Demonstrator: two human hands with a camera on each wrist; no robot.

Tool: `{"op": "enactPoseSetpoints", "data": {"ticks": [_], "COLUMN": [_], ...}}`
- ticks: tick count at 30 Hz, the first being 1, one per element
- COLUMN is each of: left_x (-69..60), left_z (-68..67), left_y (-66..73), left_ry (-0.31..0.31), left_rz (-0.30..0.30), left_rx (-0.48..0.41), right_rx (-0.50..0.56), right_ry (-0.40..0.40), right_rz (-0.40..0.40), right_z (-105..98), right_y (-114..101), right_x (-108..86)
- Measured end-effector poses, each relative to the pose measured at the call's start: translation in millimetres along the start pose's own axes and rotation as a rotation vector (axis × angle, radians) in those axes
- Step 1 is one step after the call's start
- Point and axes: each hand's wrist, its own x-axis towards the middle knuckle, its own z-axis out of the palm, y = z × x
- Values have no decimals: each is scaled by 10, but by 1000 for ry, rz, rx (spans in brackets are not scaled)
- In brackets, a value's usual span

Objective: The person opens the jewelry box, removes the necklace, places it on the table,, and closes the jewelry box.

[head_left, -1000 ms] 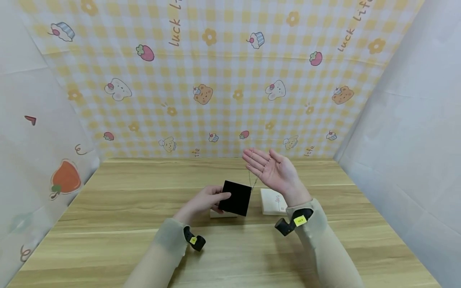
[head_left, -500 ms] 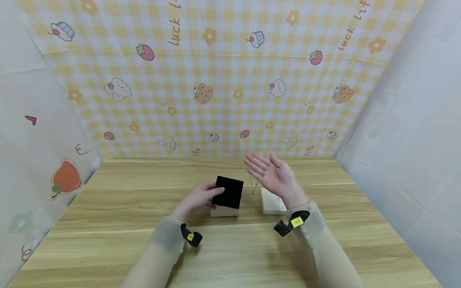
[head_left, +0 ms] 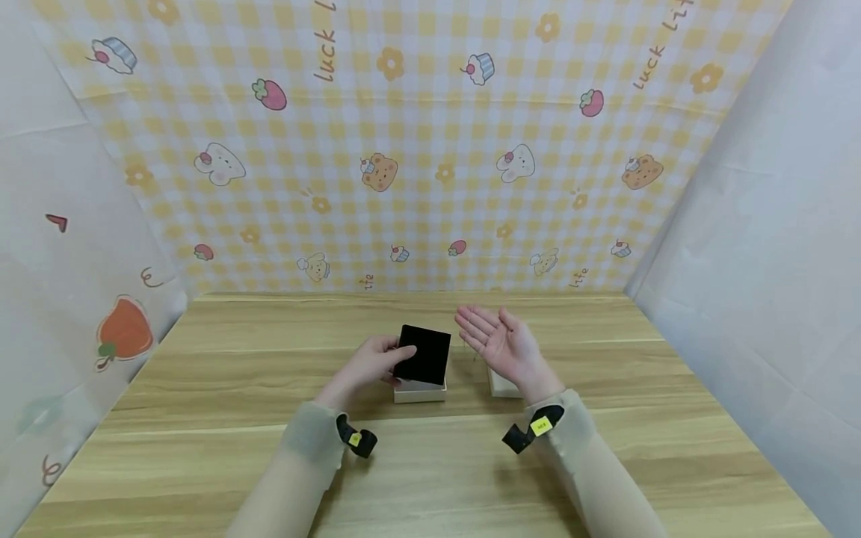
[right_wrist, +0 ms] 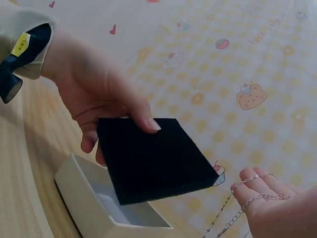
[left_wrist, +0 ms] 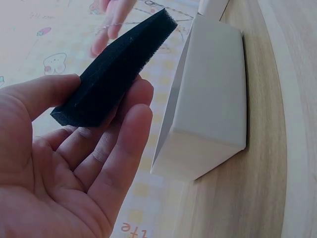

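My left hand [head_left: 373, 362] pinches a square black foam pad [head_left: 425, 357] near one corner, thumb on top and fingers beneath. In the right wrist view the foam pad [right_wrist: 153, 161] is tilted, held above an open white box [right_wrist: 81, 196]; that box [head_left: 420, 396] stands on the table just under it. Palm up, my right hand [head_left: 510, 351] has its fingers straight. A thin silver necklace [right_wrist: 257, 197] lies across those fingers and hangs down below them. The lower end of the necklace is cut off in the right wrist view.
A white box lid [head_left: 503, 388] lies on the wooden table [head_left: 430, 463], partly hidden behind my right hand. A yellow checked cloth [head_left: 430, 149] rises at the table's back edge, with pale cloths at both sides.
My left hand has moved the foam pad left and slightly back, uncovering more of the open box. My right hand has come lower and nearer, with the necklace still draped over its fingers.
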Motion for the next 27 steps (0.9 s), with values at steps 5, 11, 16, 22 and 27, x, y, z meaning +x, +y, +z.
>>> {"op": "enactPoseSetpoints", "data": {"ticks": [5,11,16,22,27], "left_x": [-2,-16,-17,-8,-3], "left_z": [-3,-11,-17,-25,-27], "left_y": [1,10,20,13,4], "left_ry": [1,-2,5,9,6], "left_rz": [-4,-16,-14,-18,-5], "left_rx": [-7,-17,-15,-10,-8], "right_rx": [25,49,27,22,57], "right_ry": [5,3,9,18,25], "right_rz": [6,19,25,24,28], "right_z": [-33,-76,-115,-174,-189], "right_y": [29,40,46,43,37], "right_x": [24,69,113,169,200]}}
